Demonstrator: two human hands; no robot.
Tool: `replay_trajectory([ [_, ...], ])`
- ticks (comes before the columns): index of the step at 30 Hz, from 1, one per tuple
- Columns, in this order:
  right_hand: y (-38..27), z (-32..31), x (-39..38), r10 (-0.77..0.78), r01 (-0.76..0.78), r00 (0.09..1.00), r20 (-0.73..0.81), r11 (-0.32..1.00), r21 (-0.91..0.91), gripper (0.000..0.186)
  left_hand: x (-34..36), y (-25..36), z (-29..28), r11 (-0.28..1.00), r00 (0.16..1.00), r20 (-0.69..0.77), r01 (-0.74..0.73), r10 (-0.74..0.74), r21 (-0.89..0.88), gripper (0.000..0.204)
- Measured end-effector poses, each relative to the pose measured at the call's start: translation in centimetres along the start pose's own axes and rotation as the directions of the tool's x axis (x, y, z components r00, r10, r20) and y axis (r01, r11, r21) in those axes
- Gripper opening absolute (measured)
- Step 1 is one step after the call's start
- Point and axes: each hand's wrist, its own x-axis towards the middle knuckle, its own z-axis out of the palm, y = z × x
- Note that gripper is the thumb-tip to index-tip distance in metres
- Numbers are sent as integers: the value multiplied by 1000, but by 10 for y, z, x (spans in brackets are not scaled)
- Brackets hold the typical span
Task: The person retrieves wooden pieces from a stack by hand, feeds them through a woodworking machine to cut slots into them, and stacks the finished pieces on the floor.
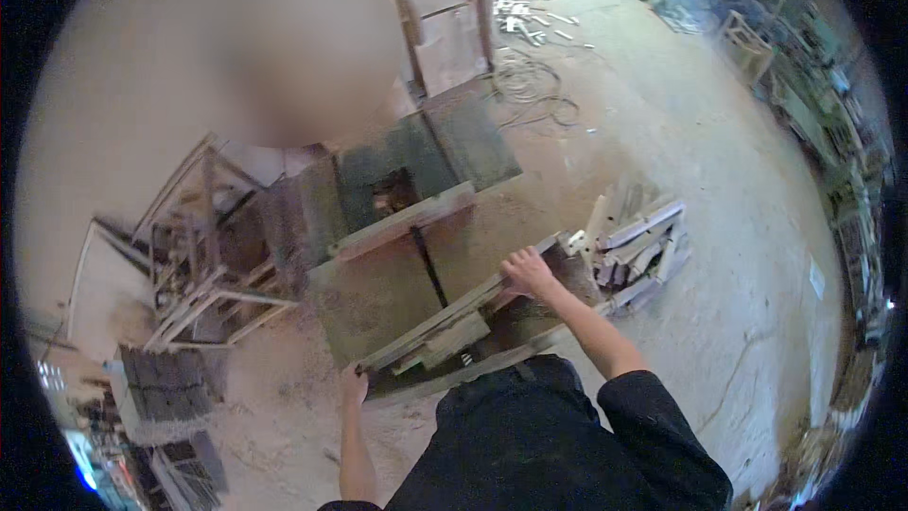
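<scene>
A long narrow wooden board [416,334] lies slanting across the near side of a flat machine table [364,308] in front of me. My left hand [354,384] is closed at the board's left end, its fingers partly hidden. My right hand [528,271] is closed over the board near its right end, fingers bent across the top edge. Between the board and my body lies a shorter wood block [456,339] in a shallow, dark recess. Beyond the board, a dark straight slot [429,267] runs through the tabletop toward a wooden rail [407,220].
A heap of cut wood strips [643,241] lies right of the table. Wooden frames [213,255] stand at the left, with a stack of dark slats [170,383] below. A coiled hose or cable [530,85] lies on the floor ahead. Piled material [813,123] lines the right side.
</scene>
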Motion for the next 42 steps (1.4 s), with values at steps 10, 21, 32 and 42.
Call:
replay_trajectory([
  [10,-9,2,2,-53,57,997,49,996,-66,65,-4,50,-42,983,976,189,136,-112,-120,89],
  [21,-16,8,0,-79,78,997,-11,992,-102,63,16,63,-33,827,924,336,-329,183,456,98],
  [32,-23,-4,-2,-129,104,983,-127,977,-188,68,5,59,-28,961,966,236,-157,101,230,92],
  [42,-21,-3,3,-146,126,987,-72,964,-234,72,-15,11,-4,970,969,89,236,-230,-56,122],
])
